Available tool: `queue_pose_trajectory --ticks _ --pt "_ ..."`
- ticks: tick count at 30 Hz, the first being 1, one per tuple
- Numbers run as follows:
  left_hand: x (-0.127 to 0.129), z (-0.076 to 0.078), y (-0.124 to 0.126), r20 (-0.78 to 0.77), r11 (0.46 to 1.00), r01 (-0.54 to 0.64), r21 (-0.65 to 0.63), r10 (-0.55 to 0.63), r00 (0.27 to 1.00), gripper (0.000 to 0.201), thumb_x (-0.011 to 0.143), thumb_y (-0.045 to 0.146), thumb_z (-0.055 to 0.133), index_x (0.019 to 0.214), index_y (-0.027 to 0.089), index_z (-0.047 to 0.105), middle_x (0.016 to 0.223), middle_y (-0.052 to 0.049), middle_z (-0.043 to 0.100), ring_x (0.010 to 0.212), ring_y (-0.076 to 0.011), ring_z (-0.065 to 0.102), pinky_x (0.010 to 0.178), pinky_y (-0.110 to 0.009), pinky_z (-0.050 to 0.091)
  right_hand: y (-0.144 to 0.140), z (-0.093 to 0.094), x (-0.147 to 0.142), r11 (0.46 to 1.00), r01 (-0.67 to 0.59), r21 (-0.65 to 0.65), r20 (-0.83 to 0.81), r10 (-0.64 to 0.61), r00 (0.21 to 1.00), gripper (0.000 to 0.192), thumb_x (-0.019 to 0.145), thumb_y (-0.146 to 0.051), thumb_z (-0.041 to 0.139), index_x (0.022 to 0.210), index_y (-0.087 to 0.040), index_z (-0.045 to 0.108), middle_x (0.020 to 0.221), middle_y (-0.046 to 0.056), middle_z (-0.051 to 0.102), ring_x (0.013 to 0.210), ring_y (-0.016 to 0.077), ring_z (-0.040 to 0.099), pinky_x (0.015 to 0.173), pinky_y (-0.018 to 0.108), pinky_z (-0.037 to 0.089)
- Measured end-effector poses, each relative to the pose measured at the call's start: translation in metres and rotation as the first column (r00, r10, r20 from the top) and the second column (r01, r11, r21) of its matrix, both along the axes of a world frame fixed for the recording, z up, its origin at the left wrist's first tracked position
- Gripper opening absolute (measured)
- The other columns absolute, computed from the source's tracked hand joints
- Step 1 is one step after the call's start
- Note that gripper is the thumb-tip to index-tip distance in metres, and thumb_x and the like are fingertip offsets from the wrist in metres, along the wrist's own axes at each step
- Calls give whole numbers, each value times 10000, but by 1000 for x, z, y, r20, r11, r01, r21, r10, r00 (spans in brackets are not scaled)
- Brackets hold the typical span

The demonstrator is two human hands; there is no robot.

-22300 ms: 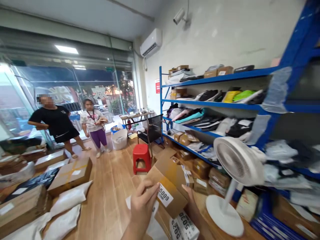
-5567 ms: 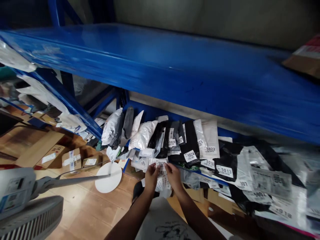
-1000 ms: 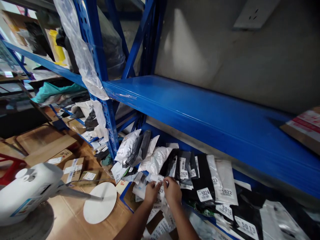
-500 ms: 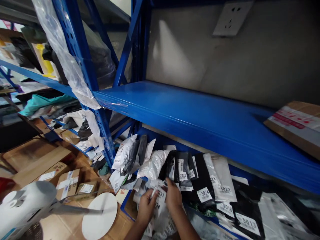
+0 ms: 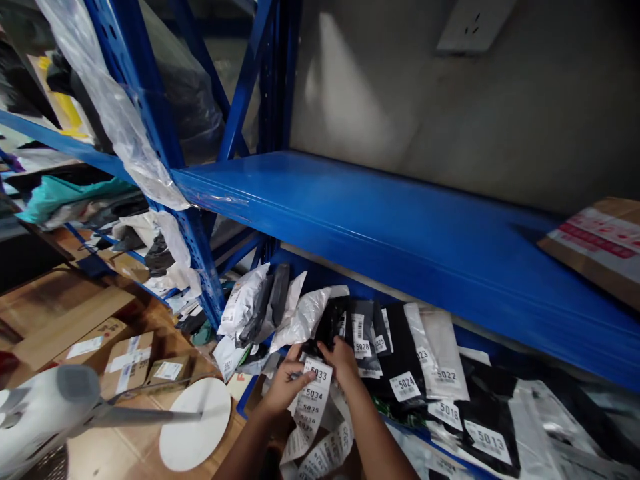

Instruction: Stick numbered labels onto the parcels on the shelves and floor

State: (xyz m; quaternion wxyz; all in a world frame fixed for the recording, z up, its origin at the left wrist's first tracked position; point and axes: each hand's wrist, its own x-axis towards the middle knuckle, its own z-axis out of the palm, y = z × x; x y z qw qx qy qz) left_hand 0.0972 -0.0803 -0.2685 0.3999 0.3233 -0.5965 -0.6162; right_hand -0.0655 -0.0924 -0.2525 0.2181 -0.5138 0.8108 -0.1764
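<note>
Parcels [image 5: 314,400] (labelled 5033, 5034) sit between left hand [image 5: 283,385] and right hand [image 5: 342,361], both gripping.

Head view: two bare forearms rise from the bottom edge, with no sleeve, cuff, glove, watch, bracelet or strap on the visible length. Left hand [image 5: 284,387] is bare, with short trimmed nails and no ring on the fingers that show. Right hand [image 5: 343,361] is likewise bare and unmarked; its nails cannot be made out, and the upper arms and clothing are outside the frame.
</note>
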Motion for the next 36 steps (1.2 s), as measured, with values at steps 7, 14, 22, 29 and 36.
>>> queue_pose_trajectory --ticks 7,14,22,29,36 --pt "0 -12 -3 -67 969 -113 217 131 989 368 576 547 703 532 182 687 1281 -121 545 1216 -357 440 992 -432 360 18 -1 -17 996 -75 -53 149 82 985 268 730 -238 540 493 -206 419 469 -36 507 492 120 480 487 216 305" --pt "4 -20 -5 -101 944 -127 305 164 981 379 544 553 720 490 182 664 1323 -128 511 1232 -398 416 961 -464 390 30 -3 -25 995 -52 -87 247 73 966 214 694 -216 528 504 -200 431 470 -58 462 496 110 427 471 209 285" --pt "6 -28 -4 -166 938 -106 329 167 972 363 563 533 723 524 176 669 1393 -112 425 1213 -390 446 1014 -478 333 30 -6 -22 996 -18 -83 277 40 960 219 679 -257 517 509 -215 385 475 -58 425 494 121 411 496 232 287" --pt "6 -29 -4 -193 918 -115 379 200 961 338 533 506 751 541 176 680 1408 -99 398 1183 -392 476 997 -489 341 31 -4 -21 996 -13 -93 276 38 961 230 686 -259 512 511 -218 368 483 -58 406 506 123 411 503 235 297" --pt "6 -25 -3 -175 907 -106 408 191 966 375 520 529 746 525 162 676 1426 -125 363 1210 -402 443 989 -467 350 33 -5 -21 995 -1 -101 272 28 962 214 683 -256 517 518 -217 387 488 -60 411 496 119 404 498 234 301"
